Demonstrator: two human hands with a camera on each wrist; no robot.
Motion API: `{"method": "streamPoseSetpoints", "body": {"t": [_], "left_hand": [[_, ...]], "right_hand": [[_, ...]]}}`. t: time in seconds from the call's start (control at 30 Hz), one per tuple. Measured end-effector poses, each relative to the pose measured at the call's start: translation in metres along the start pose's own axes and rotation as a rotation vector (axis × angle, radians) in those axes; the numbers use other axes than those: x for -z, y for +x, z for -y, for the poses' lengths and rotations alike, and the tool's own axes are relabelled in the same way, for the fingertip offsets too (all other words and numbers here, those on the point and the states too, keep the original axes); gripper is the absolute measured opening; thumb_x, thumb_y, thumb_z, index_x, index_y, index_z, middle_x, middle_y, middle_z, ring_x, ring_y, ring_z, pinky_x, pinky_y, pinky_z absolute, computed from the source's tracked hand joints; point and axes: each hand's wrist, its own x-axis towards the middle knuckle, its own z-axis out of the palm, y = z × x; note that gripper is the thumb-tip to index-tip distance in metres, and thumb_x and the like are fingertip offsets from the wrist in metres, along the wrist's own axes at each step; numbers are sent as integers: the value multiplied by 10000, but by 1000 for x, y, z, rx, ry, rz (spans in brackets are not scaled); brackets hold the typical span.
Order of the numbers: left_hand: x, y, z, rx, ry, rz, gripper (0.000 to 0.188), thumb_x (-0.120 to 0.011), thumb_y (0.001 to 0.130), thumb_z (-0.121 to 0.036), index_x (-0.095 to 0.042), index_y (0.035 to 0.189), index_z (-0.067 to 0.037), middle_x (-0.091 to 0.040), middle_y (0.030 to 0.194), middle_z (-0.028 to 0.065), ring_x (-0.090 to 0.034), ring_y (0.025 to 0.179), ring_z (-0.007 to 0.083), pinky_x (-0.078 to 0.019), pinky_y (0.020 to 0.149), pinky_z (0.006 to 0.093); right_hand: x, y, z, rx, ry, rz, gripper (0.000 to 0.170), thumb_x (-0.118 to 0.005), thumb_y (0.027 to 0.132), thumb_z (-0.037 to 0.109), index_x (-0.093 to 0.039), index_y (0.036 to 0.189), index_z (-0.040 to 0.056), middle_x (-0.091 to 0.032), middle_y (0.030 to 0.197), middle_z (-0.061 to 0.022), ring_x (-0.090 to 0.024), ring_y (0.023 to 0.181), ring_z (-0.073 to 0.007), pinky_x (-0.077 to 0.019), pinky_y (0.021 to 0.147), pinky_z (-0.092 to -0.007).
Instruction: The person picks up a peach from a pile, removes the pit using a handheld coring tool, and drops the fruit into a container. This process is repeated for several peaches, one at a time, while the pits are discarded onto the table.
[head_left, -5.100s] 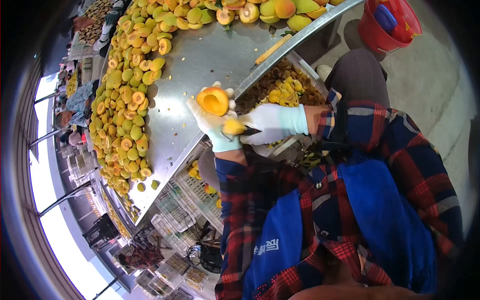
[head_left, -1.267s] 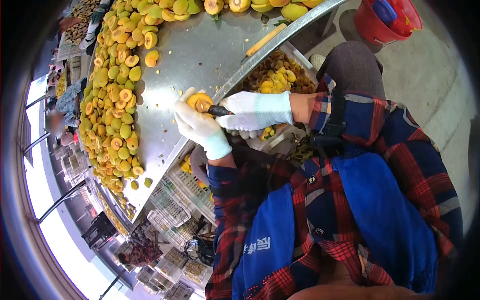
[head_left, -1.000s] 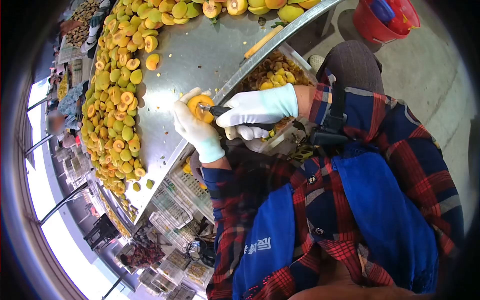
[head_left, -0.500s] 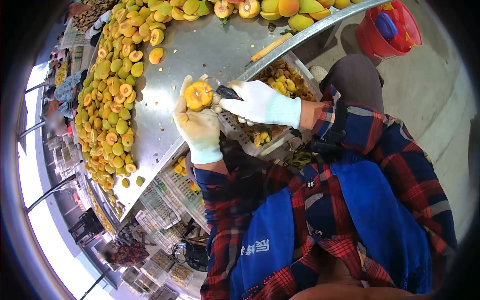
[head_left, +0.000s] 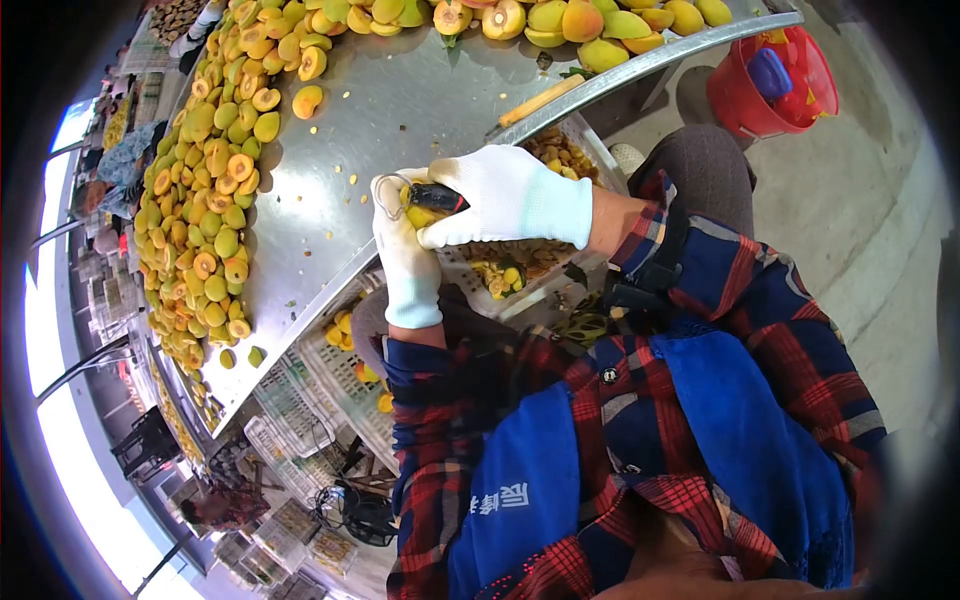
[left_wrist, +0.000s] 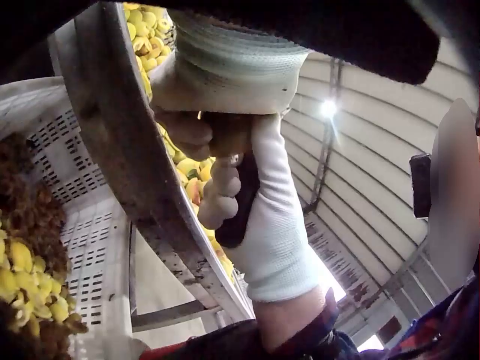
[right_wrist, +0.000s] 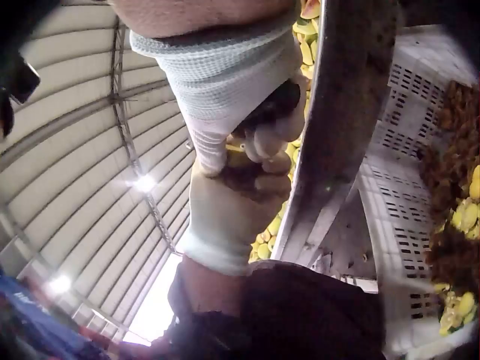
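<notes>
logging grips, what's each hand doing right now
Left hand: closed, holding a yellow fruit.
Right hand: closed, holding a black-handled tool.

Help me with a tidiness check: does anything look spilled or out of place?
Mildly: small scraps lie scattered on the metal table, and one fruit piece sits just off the heap. They look stray because most pieces are piled together. I see no clear damage.
</notes>
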Motion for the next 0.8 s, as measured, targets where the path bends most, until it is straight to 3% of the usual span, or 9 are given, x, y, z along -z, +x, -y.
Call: {"method": "streamPoseSetpoints", "body": {"t": [0.07,0.13,0.23,0.37,0.43,0.57,0.6,0.7,0.8], "left_hand": [[-1,-2,2,2,-85,28,383,-369,1046,-363,-552,1064,-27,-558,1001,63,-550,918,145,-455,855,290],[-2,-3,5,33,-2,-78,316,-342,1038,-246,-550,1103,-17,-565,1020,75,-569,899,150,-472,824,282],[-10,-9,-13,-154,353,-75,312,-347,1021,-206,-576,1065,1,-577,1004,91,-572,890,185,-466,822,307],[1,-12,-9,-219,498,2,311,-345,1013,-175,-591,1023,16,-585,995,113,-575,887,210,-461,822,321],[7,-12,1,-604,925,75,152,-478,922,-11,-575,1023,49,-574,978,185,-587,828,311,-502,778,389],[10,-15,10,-481,708,88,140,-485,935,-15,-572,1028,43,-601,911,158,-618,798,271,-519,711,355],[-5,-21,-16,50,85,76,272,-422,1029,-233,-570,1055,-6,-607,856,95,-616,711,178,-500,621,261],[-2,-20,-7,332,-544,176,444,-326,1045,-429,-558,1074,-52,-602,836,48,-593,643,102,-450,524,181],[-19,-19,-18,290,-620,62,492,-329,1036,-466,-546,1169,-45,-621,864,51,-558,594,76,-387,430,149]], "right_hand": [[4,0,1,42,12,21,617,-663,773,558,-603,1101,38,-677,860,-208,-661,813,-394,-523,728,-451],[15,-1,7,51,222,130,468,-671,848,403,-596,1083,6,-650,686,-126,-654,562,-206,-515,525,-323],[21,-3,8,7,353,239,381,-653,865,320,-587,1038,-13,-600,601,-71,-591,476,-122,-479,457,-272],[25,-11,13,-158,454,373,384,-617,857,356,-624,1024,9,-635,623,-121,-634,507,-215,-500,487,-330],[21,-15,9,-235,616,424,283,-635,866,272,-602,938,0,-609,582,-91,-585,453,-150,-470,437,-288],[21,-22,4,-271,741,489,210,-636,883,210,-584,888,7,-611,598,-83,-574,464,-136,-466,441,-272],[22,-24,4,-297,807,455,193,-627,894,199,-590,898,9,-616,610,-80,-573,469,-130,-463,438,-268],[26,-24,6,-309,862,402,183,-615,912,187,-603,931,6,-620,630,-63,-579,489,-114,-459,438,-254],[26,-26,16,-337,768,304,242,-637,918,244,-618,981,11,-615,649,-33,-582,502,-95,-463,445,-231]]}}
